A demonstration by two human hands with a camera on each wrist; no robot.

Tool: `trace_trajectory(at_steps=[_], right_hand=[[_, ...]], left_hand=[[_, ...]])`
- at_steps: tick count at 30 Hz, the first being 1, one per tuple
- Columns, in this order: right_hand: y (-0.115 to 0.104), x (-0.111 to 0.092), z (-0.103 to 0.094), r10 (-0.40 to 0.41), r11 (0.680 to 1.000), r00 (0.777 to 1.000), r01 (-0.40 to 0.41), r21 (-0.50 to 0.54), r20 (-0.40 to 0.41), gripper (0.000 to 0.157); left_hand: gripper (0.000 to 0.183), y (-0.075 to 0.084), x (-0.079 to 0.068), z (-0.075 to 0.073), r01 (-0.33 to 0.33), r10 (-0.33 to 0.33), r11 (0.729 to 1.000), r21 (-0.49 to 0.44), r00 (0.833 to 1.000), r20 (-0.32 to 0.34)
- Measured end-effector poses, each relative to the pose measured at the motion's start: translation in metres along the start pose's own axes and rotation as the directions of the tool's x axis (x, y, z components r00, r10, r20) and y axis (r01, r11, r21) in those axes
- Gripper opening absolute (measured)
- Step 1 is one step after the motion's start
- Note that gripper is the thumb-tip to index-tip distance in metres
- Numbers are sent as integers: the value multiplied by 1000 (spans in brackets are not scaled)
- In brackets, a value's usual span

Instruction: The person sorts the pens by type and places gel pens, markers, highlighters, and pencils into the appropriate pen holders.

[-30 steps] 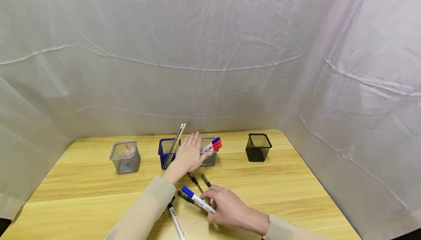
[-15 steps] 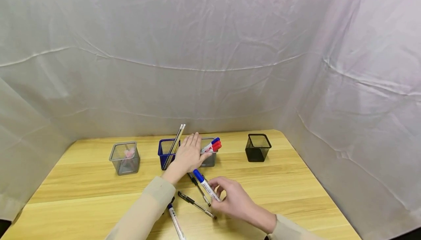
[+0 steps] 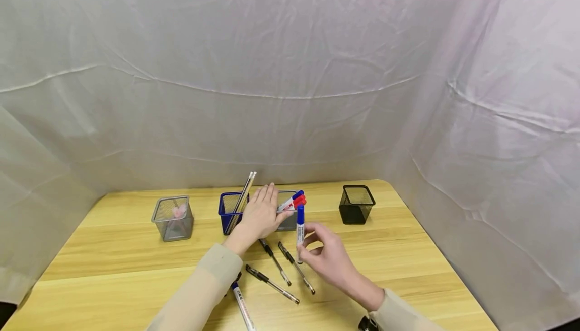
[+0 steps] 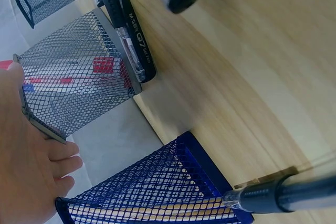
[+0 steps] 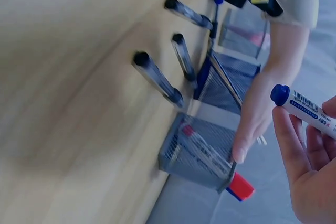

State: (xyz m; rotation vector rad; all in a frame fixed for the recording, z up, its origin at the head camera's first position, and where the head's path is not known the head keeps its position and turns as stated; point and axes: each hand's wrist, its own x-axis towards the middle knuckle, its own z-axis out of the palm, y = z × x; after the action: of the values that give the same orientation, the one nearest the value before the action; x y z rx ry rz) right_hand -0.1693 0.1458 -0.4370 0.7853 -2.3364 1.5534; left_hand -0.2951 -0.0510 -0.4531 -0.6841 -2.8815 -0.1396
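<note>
Gray cloth, creased, walls the upper frame and both sides; wood-grain tabletop spans the lower part. Change over last half-second: marker swung from a leftward slant to near vertical in the head view, blue cap up, and sits higher. Right hand: grip pinches the marker, held before the gray basket, center frame; contact with it, cannot tell. Consequence, judged: marker is off the tabletop, in no basket, leaving three pens plainly showing, lower center. Left hand unchanged: fingers straight, grip not closed, resting on the gray basket. Blue basket, left of center, holds pencils. Black basket stands at right.
</note>
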Motion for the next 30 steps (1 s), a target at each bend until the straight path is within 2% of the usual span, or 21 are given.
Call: trace_trajectory(at_steps=[7,11,17,20,27,30], right_hand=[[3,10,-4,-12,999,994,15,28,-105,49],[4,17,-6,-9,998,988,17,52,-153,42],[7,30,-9,48,984,969,-4,179,-242,29],[9,37,-11,60,985,958,-11,173,-280,29],[17,52,-13,93,985,949,-43,168,-302,42],[21,58,-12,91,981,948,-33,189,-306,40]], left_hand=[[89,0,1,1,1,-1,1000,9,1000,-3],[89,0,1,1,1,-1,1000,14,1000,3],[89,-1,1,1,0,0,1000,25,1000,8],[89,-1,0,1,-2,2,999,32,1000,7],[87,-1,0,1,-2,2,999,45,1000,7],[87,-1,0,2,1,-2,999,42,1000,17]])
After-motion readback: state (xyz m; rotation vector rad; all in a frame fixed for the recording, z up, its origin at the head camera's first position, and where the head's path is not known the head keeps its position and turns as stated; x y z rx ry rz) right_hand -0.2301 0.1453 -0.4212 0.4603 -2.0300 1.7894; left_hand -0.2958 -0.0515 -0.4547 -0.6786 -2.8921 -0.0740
